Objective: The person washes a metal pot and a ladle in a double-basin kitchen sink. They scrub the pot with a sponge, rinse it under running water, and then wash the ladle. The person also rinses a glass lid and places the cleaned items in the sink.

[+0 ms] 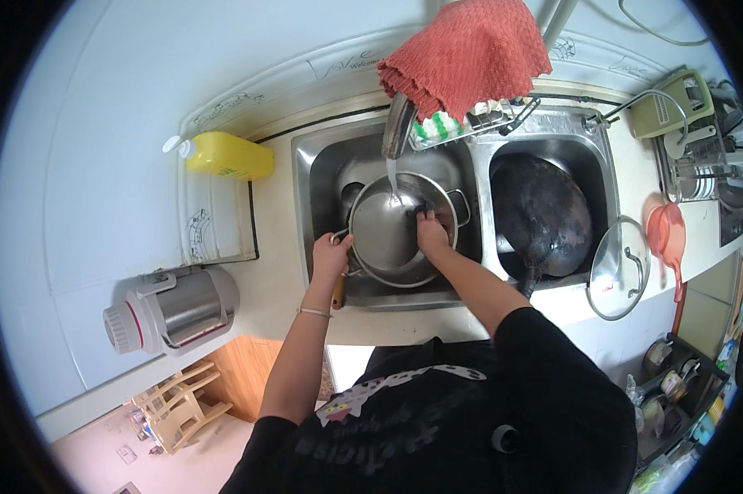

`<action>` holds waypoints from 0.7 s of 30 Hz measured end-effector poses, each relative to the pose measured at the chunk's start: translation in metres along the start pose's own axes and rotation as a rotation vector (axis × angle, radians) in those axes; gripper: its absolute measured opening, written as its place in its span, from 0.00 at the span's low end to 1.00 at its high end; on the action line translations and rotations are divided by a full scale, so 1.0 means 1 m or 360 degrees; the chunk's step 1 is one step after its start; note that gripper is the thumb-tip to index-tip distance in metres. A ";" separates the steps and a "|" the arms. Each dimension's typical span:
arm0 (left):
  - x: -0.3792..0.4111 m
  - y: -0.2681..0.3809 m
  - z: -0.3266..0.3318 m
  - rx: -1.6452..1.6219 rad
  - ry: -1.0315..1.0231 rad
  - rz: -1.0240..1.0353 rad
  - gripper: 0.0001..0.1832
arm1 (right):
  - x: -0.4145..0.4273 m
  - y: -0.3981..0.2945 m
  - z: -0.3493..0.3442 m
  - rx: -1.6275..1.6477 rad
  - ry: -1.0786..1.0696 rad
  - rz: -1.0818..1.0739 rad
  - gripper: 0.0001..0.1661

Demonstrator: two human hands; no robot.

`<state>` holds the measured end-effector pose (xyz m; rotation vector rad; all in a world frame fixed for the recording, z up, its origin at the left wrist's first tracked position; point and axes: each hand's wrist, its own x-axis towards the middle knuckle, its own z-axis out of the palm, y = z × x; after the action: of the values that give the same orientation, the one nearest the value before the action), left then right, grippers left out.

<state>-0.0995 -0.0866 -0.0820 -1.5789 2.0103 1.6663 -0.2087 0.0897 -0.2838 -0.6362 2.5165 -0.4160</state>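
Note:
A stainless steel pot [384, 228] stands in the left basin of a double sink [483, 204]. Water streams into it from the faucet [398, 126]. My left hand [332, 256] grips the pot's left loop handle. Inside the pot, near its right wall, my right hand [432, 234] presses a dark scrubber [422, 211] whose shape is partly hidden by the fingers. Below my left hand, a wooden handle [338, 293] shows at the basin's edge; what it belongs to is hidden under the pot.
A blackened wok [544, 213] lies bottom up in the right basin. Along the right counter are a glass lid [615, 268] and a red ladle [665, 225]. A yellow detergent bottle [230, 155] and a vacuum flask [186, 312] stand left. A red cloth [470, 55] hangs over the faucet.

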 end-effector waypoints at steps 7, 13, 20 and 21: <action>-0.005 0.007 -0.006 0.0154 -0.0067 0.0117 0.16 | 0.032 -0.109 0.013 0.0729 -0.0115 -0.0498 0.19; -0.006 -0.004 -0.013 0.0504 0.0086 0.0387 0.16 | -0.026 -0.030 -0.008 -0.0551 -0.0343 -0.0552 0.08; 0.015 -0.015 -0.005 0.0640 0.0082 0.0378 0.22 | 0.044 -0.066 0.012 0.0226 0.0088 -0.0537 0.18; 0.016 -0.017 -0.007 0.0654 0.0098 0.0357 0.23 | 0.021 -0.073 0.012 0.0287 0.0257 -0.0841 0.17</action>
<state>-0.0908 -0.1000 -0.1006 -1.3160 2.4390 1.1610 -0.1919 0.0156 -0.2728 -1.2376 2.3919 -0.9014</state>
